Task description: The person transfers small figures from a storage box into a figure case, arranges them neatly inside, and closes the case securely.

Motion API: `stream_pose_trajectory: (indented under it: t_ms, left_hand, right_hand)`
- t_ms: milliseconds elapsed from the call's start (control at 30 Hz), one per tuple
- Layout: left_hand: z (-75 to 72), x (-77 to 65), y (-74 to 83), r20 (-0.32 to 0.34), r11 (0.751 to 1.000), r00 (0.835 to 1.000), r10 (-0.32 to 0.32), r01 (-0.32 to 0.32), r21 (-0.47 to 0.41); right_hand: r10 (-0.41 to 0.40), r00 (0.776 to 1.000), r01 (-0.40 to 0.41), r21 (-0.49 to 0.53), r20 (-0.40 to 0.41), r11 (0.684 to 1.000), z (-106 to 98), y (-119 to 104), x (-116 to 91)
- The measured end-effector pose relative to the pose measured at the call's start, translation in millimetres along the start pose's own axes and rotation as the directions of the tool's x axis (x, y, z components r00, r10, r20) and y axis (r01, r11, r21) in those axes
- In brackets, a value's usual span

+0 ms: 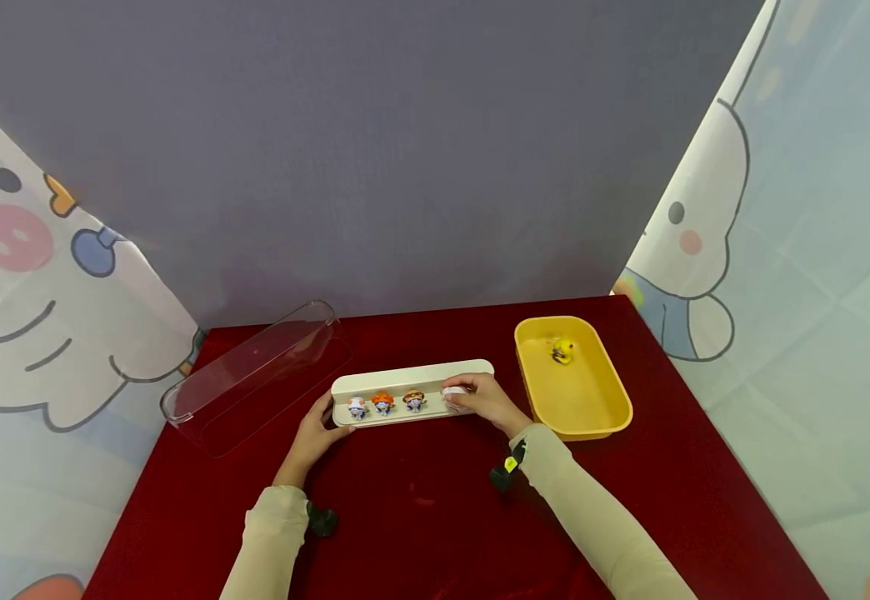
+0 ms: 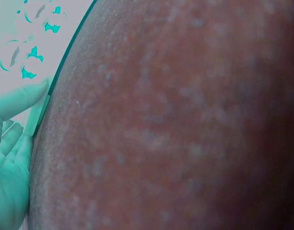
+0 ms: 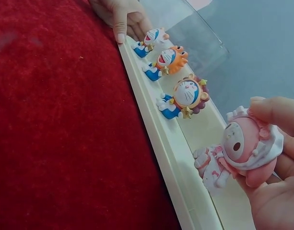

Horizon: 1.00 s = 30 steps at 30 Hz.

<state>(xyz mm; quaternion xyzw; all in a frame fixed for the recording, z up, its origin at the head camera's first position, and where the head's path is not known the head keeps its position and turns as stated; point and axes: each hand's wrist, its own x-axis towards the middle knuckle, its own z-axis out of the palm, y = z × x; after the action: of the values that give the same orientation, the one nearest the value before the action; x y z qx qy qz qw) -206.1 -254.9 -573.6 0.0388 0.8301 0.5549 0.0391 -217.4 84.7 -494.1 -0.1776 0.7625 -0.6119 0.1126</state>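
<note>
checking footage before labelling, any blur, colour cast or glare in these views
Left wrist: strong teal cast on the left hand, figurines washed out, red cloth brownish, blurred and darkening toward the right; right wrist: pink figurine fairly clear; head: mostly clear, faint pale highlights on the clear cover.

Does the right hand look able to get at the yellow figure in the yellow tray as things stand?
Probably not straight away: the right hand holds the pink figure at the white base. Otherwise the way looks free: the yellow tray is open-topped, with nothing over the yellow figure.
</note>
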Motion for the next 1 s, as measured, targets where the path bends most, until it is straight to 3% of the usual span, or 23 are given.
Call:
stream_pose_trajectory:
  t_ms: [200,433,667,767,1000]
  left_hand:
    - [-0.6,2.6,-11.1,-0.023,1.000,1.000,0.015,-0.015,0.019]
    - [-0.4,1.2,-10.3,-0.019,1.000,1.000,0.006,-0.006,-0.004]
    - [3.5,3.9,-8.9,-0.011,0.999,0.999,0.038,-0.038,0.014]
    - [5.5,3.5,-4.6,-0.002,0.999,0.999,0.047,-0.047,0.025]
    - [6.9,-5.4,27.0,0.011,0.999,1.000,0.022,-0.021,-0.033]
  right_hand:
    - [-0.015,1.000,0.015,-0.025,0.023,1.000,4,-1,2]
    - [0.000,0.999,0.000,-0.016,0.047,1.000,10,14,12]
    - [0.012,1.000,-0.010,-0.061,0.024,0.998,11,29,17]
    - [0.001,1.000,0.001,-0.084,0.023,0.996,10,31,18]
    - [0.002,1.000,0.001,-0.134,0.022,0.991,9,36,20]
